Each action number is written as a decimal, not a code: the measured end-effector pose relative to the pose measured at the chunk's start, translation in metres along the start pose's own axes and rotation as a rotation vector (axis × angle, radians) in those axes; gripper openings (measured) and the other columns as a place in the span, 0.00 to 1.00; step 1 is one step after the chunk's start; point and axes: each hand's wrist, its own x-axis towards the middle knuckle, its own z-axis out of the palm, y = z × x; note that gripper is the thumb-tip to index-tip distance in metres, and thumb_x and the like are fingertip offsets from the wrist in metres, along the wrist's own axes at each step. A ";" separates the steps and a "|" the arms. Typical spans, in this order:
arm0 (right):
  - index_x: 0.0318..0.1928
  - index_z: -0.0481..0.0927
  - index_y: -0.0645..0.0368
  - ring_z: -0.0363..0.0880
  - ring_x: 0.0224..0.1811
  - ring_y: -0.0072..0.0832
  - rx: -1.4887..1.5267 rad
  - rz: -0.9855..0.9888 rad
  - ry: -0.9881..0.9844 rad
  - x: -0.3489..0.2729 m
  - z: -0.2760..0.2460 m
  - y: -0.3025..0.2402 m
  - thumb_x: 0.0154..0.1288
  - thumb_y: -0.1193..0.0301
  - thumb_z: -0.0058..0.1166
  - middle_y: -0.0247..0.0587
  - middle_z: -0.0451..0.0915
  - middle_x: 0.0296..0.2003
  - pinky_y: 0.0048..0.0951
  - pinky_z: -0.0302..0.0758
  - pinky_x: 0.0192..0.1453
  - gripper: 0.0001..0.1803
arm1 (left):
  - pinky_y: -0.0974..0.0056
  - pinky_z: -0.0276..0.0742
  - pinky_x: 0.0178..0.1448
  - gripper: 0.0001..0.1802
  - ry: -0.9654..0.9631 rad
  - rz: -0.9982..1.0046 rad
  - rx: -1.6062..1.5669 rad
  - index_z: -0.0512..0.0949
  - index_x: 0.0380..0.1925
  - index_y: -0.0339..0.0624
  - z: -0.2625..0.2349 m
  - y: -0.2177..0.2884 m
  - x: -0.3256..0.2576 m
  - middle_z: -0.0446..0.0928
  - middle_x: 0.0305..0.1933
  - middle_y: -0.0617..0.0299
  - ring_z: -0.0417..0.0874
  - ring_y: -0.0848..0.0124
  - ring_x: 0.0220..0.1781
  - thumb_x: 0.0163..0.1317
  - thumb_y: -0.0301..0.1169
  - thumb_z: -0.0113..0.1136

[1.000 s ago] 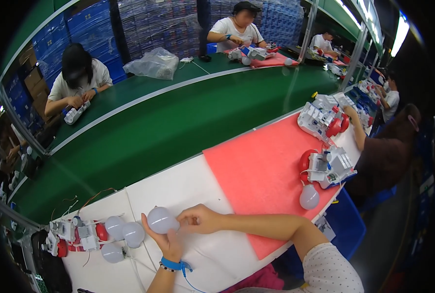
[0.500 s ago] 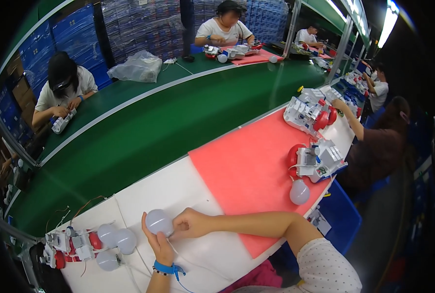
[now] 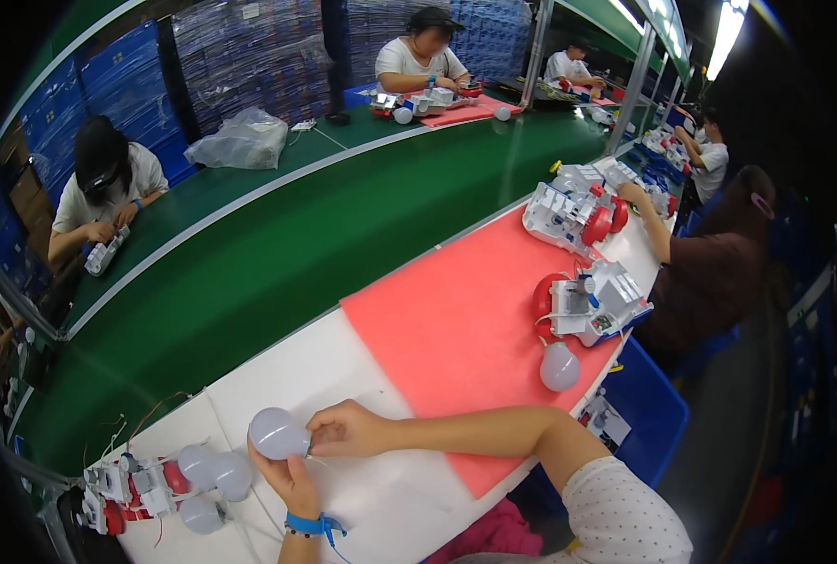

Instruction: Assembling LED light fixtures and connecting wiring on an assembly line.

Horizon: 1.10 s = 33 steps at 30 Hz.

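A round white light bulb (image 3: 279,433) rests in my left hand (image 3: 290,484), whose fingers and thumb wrap around its globe. My right hand (image 3: 351,430) is closed, its fingertips pinched at the bulb's base end, on the right side. Exactly what those fingertips grip is partly hidden. A blue wrist strap (image 3: 315,524) with a cord is on my left wrist. To the left of my left hand lie three more white bulbs (image 3: 232,477), beside a cluster of white and red plastic assemblies (image 3: 136,489) with loose wires.
A pink mat (image 3: 465,310) covers part of the white table (image 3: 268,376). At its right stand white-and-red housings (image 3: 592,301) and a bulb (image 3: 560,367). A green conveyor belt (image 3: 296,254) runs beyond. A blue bin (image 3: 649,395) sits below the table edge. Several co-workers sit around.
The whole view has shifted slightly. Both hands still hold the bulb together; the wire seen hanging below the bulb's base earlier shows less now.
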 end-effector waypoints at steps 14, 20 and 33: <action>0.34 0.76 0.67 0.76 0.27 0.19 0.049 0.492 -0.159 0.003 0.009 -0.015 0.53 0.79 0.53 0.40 0.78 0.27 0.18 0.73 0.28 0.07 | 0.71 0.71 0.39 0.40 0.128 -0.066 -0.180 0.45 0.60 0.35 0.003 -0.003 -0.002 0.63 0.48 0.51 0.70 0.71 0.43 0.51 0.28 0.56; 0.31 0.76 0.68 0.77 0.26 0.21 0.083 0.437 -0.173 0.000 0.007 -0.009 0.54 0.81 0.51 0.42 0.78 0.25 0.18 0.73 0.26 0.04 | 0.69 0.71 0.41 0.39 -0.058 -0.204 0.099 0.43 0.61 0.37 -0.002 0.020 0.001 0.61 0.53 0.50 0.70 0.70 0.41 0.53 0.25 0.54; 0.30 0.73 0.67 0.72 0.20 0.18 0.084 0.385 -0.131 0.000 0.003 0.000 0.54 0.84 0.46 0.38 0.76 0.22 0.17 0.69 0.23 0.03 | 0.67 0.71 0.39 0.43 -0.064 -0.160 0.157 0.36 0.62 0.37 0.000 0.017 0.002 0.69 0.43 0.45 0.73 0.64 0.39 0.54 0.29 0.53</action>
